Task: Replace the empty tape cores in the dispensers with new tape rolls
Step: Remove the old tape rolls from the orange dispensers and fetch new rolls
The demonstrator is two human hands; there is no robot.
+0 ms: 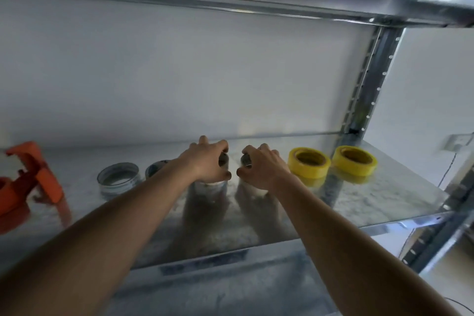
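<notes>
Head view: on a metal shelf (384, 195), both hands grip tape rolls, left hand (207, 161) on one roll (211, 186), right hand (261, 167) on its neighbour (252, 188).

Four grey tape cores (118, 180) stand upright in a row on the metal shelf (384, 195). Two yellow tape rolls (309, 165) lie flat at their right, and an orange dispenser (33, 174) sits far left.

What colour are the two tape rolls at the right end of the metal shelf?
Both tape rolls are bright yellow; the head view shows them clearly.
</notes>
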